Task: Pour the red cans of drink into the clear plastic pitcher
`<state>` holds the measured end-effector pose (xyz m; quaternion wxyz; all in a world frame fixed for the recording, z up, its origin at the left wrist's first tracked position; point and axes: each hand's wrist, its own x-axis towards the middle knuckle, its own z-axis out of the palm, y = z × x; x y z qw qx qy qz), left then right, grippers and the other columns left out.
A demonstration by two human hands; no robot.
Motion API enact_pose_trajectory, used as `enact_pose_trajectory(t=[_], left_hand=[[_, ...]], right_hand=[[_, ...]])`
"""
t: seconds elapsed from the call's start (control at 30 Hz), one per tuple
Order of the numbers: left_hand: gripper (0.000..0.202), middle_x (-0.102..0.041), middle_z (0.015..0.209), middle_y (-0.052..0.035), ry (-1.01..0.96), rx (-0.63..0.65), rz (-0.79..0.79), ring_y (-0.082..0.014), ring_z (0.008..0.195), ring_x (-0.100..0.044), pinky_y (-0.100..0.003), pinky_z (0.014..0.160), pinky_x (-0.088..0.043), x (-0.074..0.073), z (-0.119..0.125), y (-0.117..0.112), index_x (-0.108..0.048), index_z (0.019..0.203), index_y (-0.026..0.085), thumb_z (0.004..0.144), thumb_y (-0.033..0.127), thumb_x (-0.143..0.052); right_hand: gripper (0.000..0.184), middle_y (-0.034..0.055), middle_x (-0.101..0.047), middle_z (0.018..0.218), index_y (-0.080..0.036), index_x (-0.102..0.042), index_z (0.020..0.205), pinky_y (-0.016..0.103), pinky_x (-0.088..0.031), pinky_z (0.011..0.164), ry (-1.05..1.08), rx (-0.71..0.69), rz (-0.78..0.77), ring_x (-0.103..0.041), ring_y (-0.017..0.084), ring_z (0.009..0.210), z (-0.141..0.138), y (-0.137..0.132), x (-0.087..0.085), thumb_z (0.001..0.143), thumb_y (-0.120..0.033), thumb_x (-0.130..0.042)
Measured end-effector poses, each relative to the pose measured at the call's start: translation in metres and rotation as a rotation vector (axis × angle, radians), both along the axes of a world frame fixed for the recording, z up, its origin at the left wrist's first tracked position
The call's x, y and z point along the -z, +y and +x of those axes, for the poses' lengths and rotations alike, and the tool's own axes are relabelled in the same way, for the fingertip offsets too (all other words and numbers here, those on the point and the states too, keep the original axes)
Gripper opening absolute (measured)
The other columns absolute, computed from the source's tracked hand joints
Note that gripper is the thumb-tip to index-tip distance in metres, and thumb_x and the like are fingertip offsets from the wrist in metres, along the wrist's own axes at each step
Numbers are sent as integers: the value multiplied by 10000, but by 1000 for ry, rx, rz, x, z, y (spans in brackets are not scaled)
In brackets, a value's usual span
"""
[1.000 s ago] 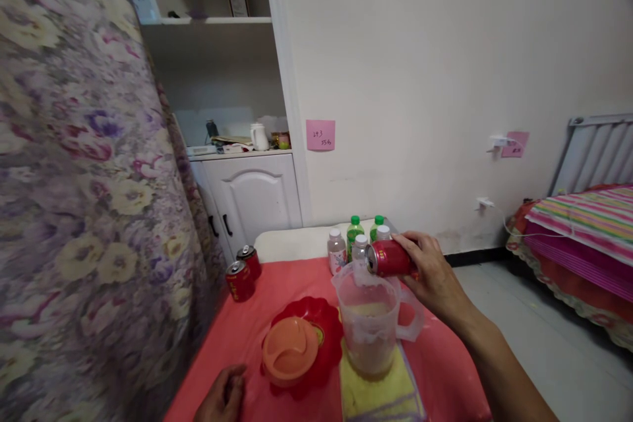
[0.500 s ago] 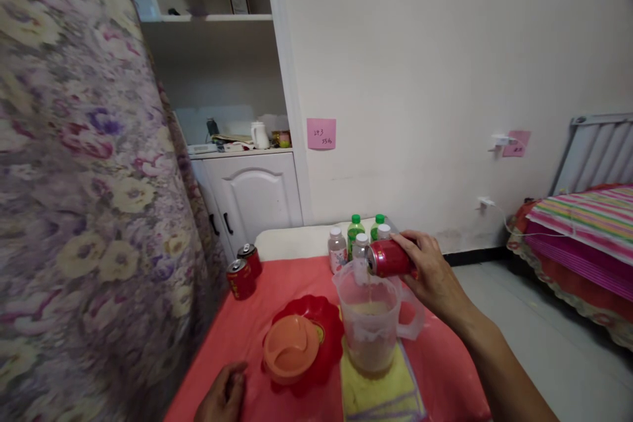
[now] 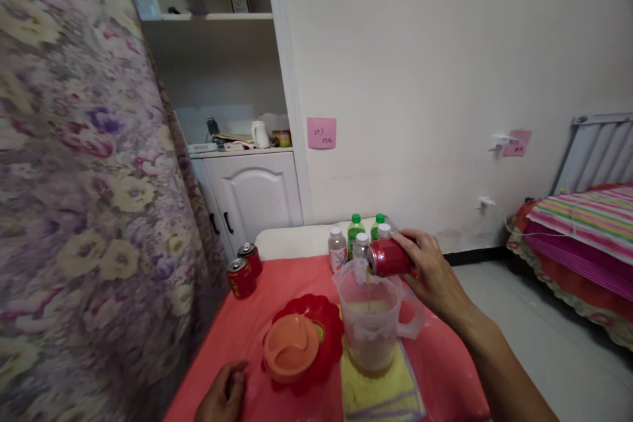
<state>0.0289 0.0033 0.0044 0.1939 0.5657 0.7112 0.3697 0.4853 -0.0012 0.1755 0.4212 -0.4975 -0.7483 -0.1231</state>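
One red can (image 3: 390,258) lies tipped in the right hand's (image 3: 429,273) closed grip, mouth over the clear pitcher (image 3: 372,323) on a yellow cloth (image 3: 380,395). Left hand (image 3: 223,395) rests loosely curled, holding nothing, on the bench (image 3: 291,280).

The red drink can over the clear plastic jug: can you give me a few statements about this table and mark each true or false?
1. The right hand tips a red drink can over the clear plastic jug. True.
2. The jug stands on a yellow cloth. True.
3. The left hand grips the jug's handle. False: it rests on the red tablecloth.
4. The round orange lid sits on the jug. False: it lies on the red scalloped plate.
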Motion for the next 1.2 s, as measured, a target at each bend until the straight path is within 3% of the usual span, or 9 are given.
enact_pose_trajectory(t=[0.43, 0.9, 1.2], left_hand=[[448, -802, 1059, -88, 10, 9, 12, -273, 985, -747, -347, 846, -573, 0, 0, 1, -693, 975, 234, 776, 550, -446], [406, -811, 1041, -73, 11, 3, 49, -261, 970, -755, -323, 816, -584, 3, 0, 1, -703, 954, 241, 789, 527, -467], [379, -822, 995, -60, 32, -9, 59, -260, 927, -766, -325, 773, -591, -4, 2, -1, -709, 923, 256, 784, 518, -473]], right_hand=[[679, 130, -486, 1332, -238, -422, 1448, 508, -449, 1069, -37, 3, 33, -454, 287, 1236, 2, 1, 0, 820, -22, -565], [672, 125, -498, 1313, -265, -418, 1438, 523, -458, 1050, -38, 9, 64, -468, 292, 1226, 0, -3, -5, 824, -26, -552], [698, 117, -504, 1312, -318, -405, 1449, 554, -473, 1031, -38, 1, 79, -488, 305, 1228, 1, -3, -5, 824, -40, -542]])
